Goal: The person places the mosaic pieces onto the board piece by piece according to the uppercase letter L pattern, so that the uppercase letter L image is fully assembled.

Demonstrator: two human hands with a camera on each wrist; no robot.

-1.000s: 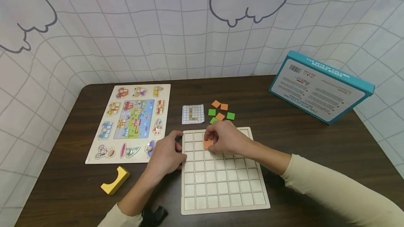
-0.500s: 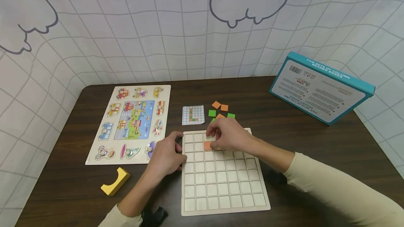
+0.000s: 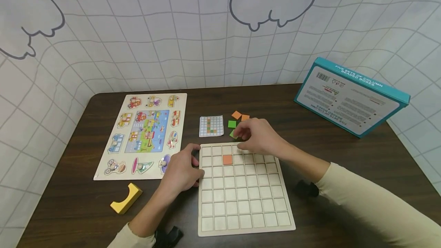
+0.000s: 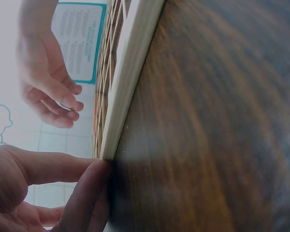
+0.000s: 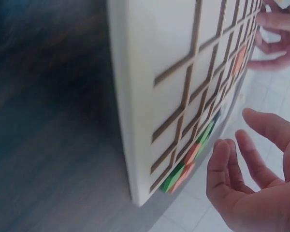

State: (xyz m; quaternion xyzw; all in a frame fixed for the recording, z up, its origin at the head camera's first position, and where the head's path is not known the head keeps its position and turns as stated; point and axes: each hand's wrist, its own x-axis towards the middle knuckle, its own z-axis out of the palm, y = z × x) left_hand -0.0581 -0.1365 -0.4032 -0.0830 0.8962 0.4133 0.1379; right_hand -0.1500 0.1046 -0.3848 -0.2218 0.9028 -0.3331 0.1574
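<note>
left hand [image 3: 180,169] fingers pressed flat to grid board [image 3: 245,209] left edge | orange tile [image 3: 227,159] seated, second row | right hand [image 3: 256,137] loosely open, empty, over loose tiles [image 3: 237,119] | risk: sleeve nudging board

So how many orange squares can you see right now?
3: one orange tile sits in the grid board, and two lie loose beyond it. The right hand may hide more.
</note>
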